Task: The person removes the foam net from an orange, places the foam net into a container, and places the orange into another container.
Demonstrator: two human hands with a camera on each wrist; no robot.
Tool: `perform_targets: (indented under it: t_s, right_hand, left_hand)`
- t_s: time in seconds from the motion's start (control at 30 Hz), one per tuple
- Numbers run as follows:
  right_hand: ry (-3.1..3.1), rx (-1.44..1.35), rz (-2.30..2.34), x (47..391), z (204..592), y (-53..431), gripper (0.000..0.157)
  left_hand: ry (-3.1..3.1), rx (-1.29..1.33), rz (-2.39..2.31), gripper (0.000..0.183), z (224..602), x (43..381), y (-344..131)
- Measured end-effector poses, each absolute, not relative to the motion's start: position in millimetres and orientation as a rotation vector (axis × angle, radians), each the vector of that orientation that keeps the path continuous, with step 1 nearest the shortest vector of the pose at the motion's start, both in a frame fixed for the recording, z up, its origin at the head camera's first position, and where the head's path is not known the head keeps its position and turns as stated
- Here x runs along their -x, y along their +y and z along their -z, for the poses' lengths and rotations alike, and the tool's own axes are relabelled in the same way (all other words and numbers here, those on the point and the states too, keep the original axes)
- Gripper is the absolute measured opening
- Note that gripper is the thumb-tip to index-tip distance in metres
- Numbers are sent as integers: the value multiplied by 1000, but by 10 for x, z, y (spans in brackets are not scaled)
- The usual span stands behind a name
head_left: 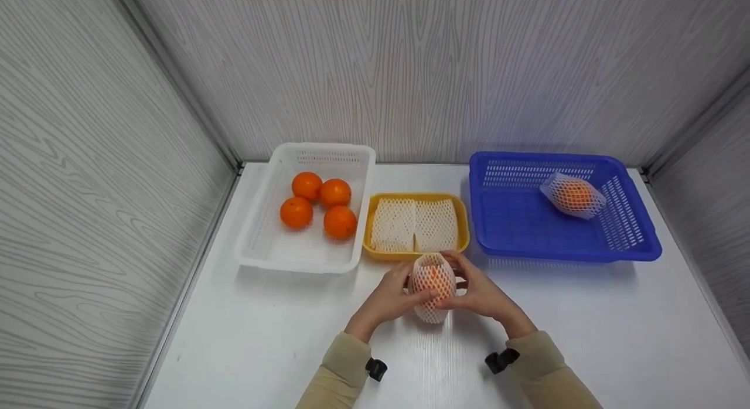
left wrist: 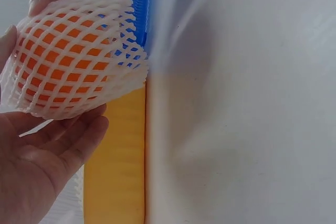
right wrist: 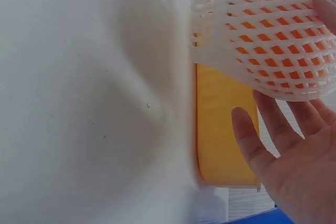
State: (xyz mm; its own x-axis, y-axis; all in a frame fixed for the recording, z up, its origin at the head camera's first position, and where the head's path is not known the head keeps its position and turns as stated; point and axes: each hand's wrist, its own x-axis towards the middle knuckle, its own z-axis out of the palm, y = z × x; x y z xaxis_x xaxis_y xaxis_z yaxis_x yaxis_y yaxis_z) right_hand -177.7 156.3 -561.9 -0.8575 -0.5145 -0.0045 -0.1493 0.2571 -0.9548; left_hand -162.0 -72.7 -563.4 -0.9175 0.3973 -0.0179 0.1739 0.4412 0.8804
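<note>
Between both hands, in front of the yellow tray, an orange (head_left: 434,275) sits inside a white foam net sleeve (head_left: 430,313). My left hand (head_left: 391,296) holds its left side, thumb across the front of the net. From the right, my right hand (head_left: 481,291) grips it with thumb and fingers. In the left wrist view the net (left wrist: 68,56) stretches round the fruit and its loose end sticks out past it. The right wrist view shows the same netted orange (right wrist: 283,40), with some right-hand fingers (right wrist: 252,137) spread below it.
A white basket (head_left: 299,265) at left holds several bare oranges (head_left: 296,212). The yellow tray (head_left: 389,255) in the middle holds flat foam nets (head_left: 394,224). At right, a blue basket (head_left: 562,254) contains one netted orange (head_left: 574,196). Walls stand behind and at both sides.
</note>
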Motion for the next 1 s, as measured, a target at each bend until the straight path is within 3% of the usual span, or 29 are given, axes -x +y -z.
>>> perform_targets:
  t_s: [0.3, 0.57, 0.83, 1.0]
  right_hand:
    - [2191, 609, 1614, 1762, 5666, 1580, 102]
    - [2059, 563, 1691, 1734, 5762, 1560, 93]
    - [2083, 517, 1701, 1717, 5806, 1507, 57]
    - [2213, 469, 1632, 1637, 5614, 1432, 40]
  left_hand:
    - [2414, -494, -1484, 75, 5691, 1621, -776]
    - [2371, -464, -1508, 78, 5783, 1635, -802]
    - [2377, -460, -1461, 72, 5874, 1606, -842]
    - [2357, -464, -1458, 70, 5892, 1609, -859]
